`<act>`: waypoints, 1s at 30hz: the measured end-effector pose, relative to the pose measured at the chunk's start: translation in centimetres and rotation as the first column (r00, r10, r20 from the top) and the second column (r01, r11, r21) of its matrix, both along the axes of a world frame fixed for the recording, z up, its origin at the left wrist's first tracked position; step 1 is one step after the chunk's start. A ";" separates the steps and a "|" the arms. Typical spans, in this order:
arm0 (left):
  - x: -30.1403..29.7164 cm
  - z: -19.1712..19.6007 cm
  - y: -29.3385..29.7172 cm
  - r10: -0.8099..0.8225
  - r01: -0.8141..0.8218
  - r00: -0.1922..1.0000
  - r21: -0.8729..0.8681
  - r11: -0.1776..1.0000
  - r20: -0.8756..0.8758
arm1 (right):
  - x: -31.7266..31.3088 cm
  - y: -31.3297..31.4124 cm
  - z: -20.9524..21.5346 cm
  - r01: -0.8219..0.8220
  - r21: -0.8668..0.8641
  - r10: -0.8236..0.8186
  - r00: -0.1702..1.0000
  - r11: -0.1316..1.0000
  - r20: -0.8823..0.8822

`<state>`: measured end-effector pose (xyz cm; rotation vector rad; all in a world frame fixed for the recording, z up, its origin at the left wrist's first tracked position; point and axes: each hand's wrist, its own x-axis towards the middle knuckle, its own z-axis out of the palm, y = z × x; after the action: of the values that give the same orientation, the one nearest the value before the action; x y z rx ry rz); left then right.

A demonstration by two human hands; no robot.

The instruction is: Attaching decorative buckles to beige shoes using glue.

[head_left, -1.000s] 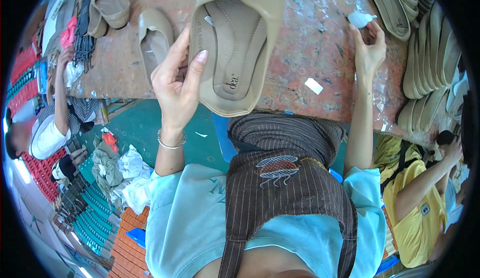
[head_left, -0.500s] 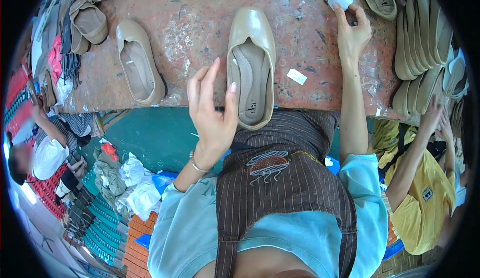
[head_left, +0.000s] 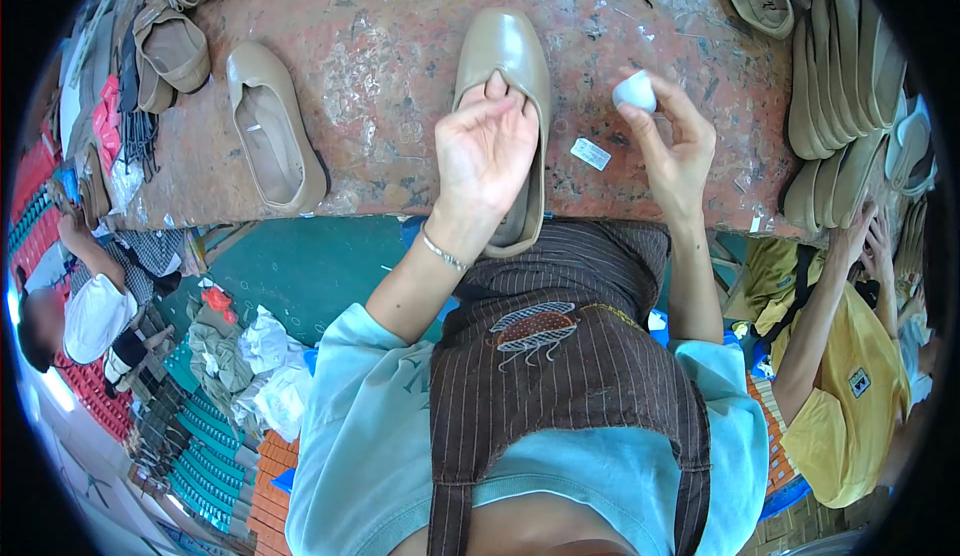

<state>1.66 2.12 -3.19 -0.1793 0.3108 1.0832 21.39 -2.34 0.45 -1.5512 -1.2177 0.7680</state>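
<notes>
A beige slip-on shoe point(head_left: 508, 38) lies on the worktable, its toe pointing away from me. My left hand point(head_left: 487, 151) is palm up over its opening, fingers curled in at the upper's front edge; the fingertips are partly hidden inside. To the right, my right hand point(head_left: 675, 141) pinches a small white wad point(head_left: 635, 92) between thumb and fingers, just above the table. What the wad is made of I cannot make out. Between the hands lies a small pale label point(head_left: 590, 154). Another beige shoe point(head_left: 275, 136) rests farther left.
The worktable point(head_left: 380, 66) has a worn, stained top. Beige shoes point(head_left: 172, 46) stand at the far left. Stacked beige soles point(head_left: 850, 66) line the right side. A co-worker in yellow point(head_left: 850, 406) reaches in at the right; another person point(head_left: 95, 306) is at the left.
My left hand has moved from beside the shoe into its opening, turning palm up. My right hand has drawn nearer and leftward with the white wad. The label has shifted slightly.
</notes>
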 end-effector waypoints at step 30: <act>1.6 1.8 -6.0 0.034 -0.046 0.951 -0.034 0.998 -0.306 | -2.5 0.6 2.8 -0.358 -0.092 0.331 0.693 0.929 0.641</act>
<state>3.26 -3.91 -1.44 -0.0526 0.6101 1.1460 18.88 -1.70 3.27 -1.6289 -2.0778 0.4202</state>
